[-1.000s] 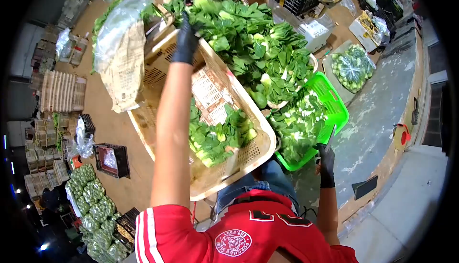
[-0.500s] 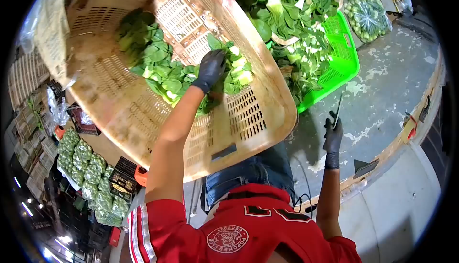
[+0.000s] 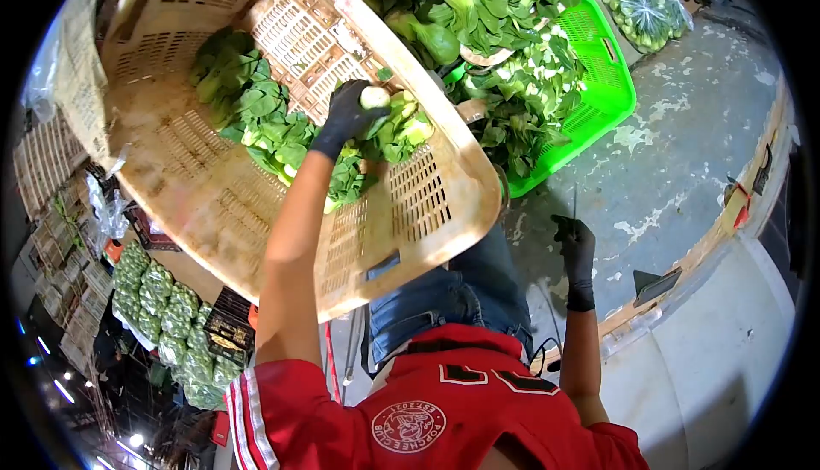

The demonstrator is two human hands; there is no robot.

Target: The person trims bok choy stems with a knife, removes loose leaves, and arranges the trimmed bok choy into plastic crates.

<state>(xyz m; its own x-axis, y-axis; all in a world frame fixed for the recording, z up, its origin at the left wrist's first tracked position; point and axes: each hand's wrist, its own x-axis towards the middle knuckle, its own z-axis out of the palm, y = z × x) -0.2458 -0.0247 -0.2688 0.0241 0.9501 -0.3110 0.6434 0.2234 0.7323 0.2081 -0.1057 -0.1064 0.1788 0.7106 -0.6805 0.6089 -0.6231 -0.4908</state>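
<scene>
My left hand, in a black glove, reaches into a large tan plastic basket. Its fingers are closed around a bok choy whose pale cut base shows; its leaves are mostly hidden. More bok choy lies in a band across the basket floor beside the hand. Over the grey surface on the right, my right hand, also gloved in black, is wrapped around a knife. The thin blade points away from me, and the handle is hidden in the fist.
A bright green basket holds leafy trimmings, with more bok choy behind it. A clear bag of greens lies at the far right. Stacked bagged greens and a black crate stand at the left.
My left hand has turned and closed on a bok choy, its pale base now showing. My right hand with the knife has come slightly nearer and left. The view has shifted slightly.
</scene>
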